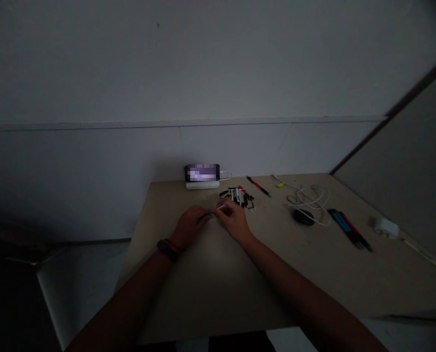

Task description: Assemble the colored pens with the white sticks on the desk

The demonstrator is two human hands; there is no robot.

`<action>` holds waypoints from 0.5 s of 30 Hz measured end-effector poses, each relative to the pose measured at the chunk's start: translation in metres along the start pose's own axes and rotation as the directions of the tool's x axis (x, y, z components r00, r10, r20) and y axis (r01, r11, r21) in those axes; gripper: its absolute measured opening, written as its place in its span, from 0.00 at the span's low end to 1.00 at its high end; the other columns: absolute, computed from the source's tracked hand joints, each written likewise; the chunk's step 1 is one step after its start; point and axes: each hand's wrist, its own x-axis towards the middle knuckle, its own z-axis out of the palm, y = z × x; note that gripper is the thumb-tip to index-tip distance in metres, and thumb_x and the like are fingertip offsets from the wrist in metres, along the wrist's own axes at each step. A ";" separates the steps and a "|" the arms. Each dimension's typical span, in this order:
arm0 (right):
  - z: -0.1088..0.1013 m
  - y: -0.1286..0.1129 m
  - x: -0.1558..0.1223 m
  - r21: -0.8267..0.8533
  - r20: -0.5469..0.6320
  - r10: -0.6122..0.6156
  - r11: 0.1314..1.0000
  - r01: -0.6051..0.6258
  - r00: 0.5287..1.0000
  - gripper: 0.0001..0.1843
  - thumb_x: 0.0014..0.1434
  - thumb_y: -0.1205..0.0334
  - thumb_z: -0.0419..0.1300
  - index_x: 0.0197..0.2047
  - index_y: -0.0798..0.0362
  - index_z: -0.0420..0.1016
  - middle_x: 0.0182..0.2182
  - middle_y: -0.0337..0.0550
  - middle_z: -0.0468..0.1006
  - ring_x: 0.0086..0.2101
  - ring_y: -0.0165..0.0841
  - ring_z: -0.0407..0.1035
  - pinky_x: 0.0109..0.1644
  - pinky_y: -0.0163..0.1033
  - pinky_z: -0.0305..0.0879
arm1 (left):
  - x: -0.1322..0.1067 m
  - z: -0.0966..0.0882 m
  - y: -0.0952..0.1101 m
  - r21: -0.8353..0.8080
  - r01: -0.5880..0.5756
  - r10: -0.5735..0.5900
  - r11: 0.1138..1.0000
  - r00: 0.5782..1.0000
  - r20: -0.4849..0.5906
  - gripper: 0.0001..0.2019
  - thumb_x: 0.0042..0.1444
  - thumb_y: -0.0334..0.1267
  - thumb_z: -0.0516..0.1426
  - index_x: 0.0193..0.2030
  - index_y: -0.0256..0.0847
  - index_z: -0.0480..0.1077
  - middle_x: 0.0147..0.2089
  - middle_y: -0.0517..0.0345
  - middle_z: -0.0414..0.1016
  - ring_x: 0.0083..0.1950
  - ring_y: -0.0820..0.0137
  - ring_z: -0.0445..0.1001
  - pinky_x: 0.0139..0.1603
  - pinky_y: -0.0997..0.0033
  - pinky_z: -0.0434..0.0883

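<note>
Though slim, white stick (pixel 221 207) in right hand (pixel 235 221)

Dim, slightly blurred; 1 phone screen (pixel 203 172) glows.

Small blue piece (pixel 210 213), held, mostly covered. Thin white stick (pixel 221 207), held, slanting up rightward, lower end near blue piece; contact unclear.

Left hand (pixel 191 226): pinches small blue piece (pixel 210 213)
Right hand (pixel 235 220): holds thin white piece (pixel 221 207)
Loose parts (pixel 237 195): just beyond right hand
Phone (pixel 203 172): beyond both hands
</note>
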 end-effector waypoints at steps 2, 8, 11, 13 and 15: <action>0.002 0.004 -0.002 -0.020 0.027 0.051 0.999 -0.050 0.998 0.18 0.54 0.45 0.68 0.30 0.51 0.73 0.27 0.38 0.73 0.29 0.32 0.67 0.33 0.37 0.64 | 0.001 0.001 -0.001 -0.021 0.030 -0.030 0.999 1.000 -0.002 0.16 0.68 0.47 0.53 0.48 0.40 0.79 0.43 0.49 0.81 0.45 0.63 0.77 0.49 0.63 0.72; -0.004 0.010 -0.002 -0.124 0.197 0.061 0.992 -0.037 0.979 0.29 0.53 0.50 0.69 0.56 0.50 0.72 0.35 0.41 0.77 0.29 0.32 0.68 0.33 0.36 0.67 | 0.004 0.002 -0.005 -0.161 0.140 -0.156 0.977 0.983 -0.096 0.16 0.65 0.47 0.55 0.47 0.41 0.79 0.44 0.51 0.83 0.44 0.63 0.78 0.48 0.64 0.73; -0.026 0.005 0.009 -0.275 0.270 -0.002 0.958 0.079 0.963 0.19 0.57 0.54 0.65 0.50 0.51 0.78 0.35 0.44 0.79 0.30 0.33 0.70 0.35 0.37 0.67 | 0.005 0.001 -0.004 -0.235 0.205 -0.241 0.950 0.960 -0.140 0.17 0.63 0.49 0.56 0.45 0.40 0.79 0.43 0.53 0.83 0.42 0.64 0.79 0.47 0.66 0.73; -0.045 0.003 0.018 -0.379 0.271 0.002 0.919 0.105 0.963 0.14 0.59 0.55 0.62 0.44 0.52 0.80 0.33 0.44 0.80 0.31 0.34 0.71 0.36 0.38 0.66 | 0.006 -0.001 -0.003 -0.267 0.241 -0.290 0.933 0.943 -0.162 0.17 0.62 0.50 0.55 0.43 0.39 0.79 0.43 0.54 0.83 0.42 0.64 0.78 0.46 0.68 0.73; -0.066 0.003 0.026 -0.477 0.198 0.047 0.877 0.055 0.979 0.12 0.60 0.55 0.60 0.41 0.53 0.81 0.32 0.44 0.81 0.30 0.34 0.72 0.36 0.38 0.66 | 0.006 -0.003 -0.003 -0.289 0.269 -0.329 0.919 0.927 -0.182 0.18 0.62 0.50 0.54 0.40 0.39 0.79 0.41 0.55 0.83 0.41 0.65 0.78 0.44 0.69 0.72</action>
